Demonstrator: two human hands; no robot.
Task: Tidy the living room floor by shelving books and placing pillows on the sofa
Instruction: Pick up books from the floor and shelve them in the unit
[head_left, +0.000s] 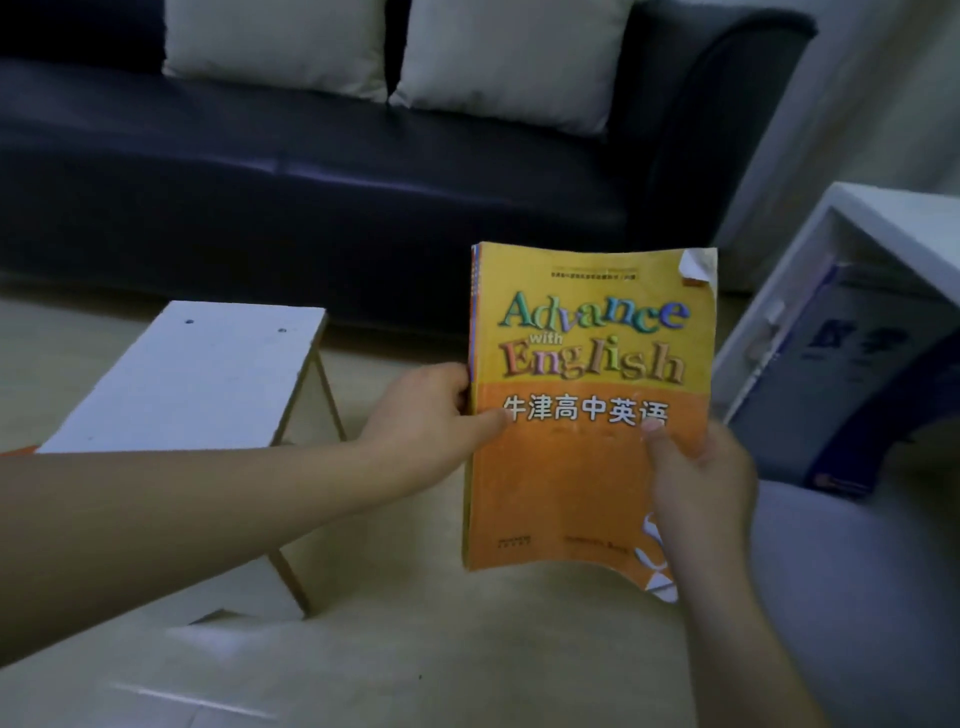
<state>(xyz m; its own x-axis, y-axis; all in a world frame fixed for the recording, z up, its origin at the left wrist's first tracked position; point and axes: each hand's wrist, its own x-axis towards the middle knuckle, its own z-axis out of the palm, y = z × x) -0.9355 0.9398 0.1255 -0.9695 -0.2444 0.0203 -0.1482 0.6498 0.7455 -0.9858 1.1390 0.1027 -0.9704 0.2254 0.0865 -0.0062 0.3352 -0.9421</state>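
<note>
1. Fingers of your left hand (431, 415) curl behind the spine edge of the Advance with English textbook (571, 478), thumb flat on the cover, so the bound side stays squared
2. Your right hand (696, 483) pinches the lower right corner, thumb on top and the other fingers hidden beneath; that props the floppy page edge, which bows regardless
3. You hold the textbook in the air, cover up, above the floor (415, 623) in front of the dark sofa (311, 182), touching neither
4. Two pale pillows (509, 62) lean against the sofa back, so that half of the job looks settled
5. Just to your right the white shelf unit (883, 218) opens toward you with a blue book (857, 374) leaning inside; I judge the textbook belongs beside it
6. To your left sits a white stand (197, 374), well apart from the shelving
</note>
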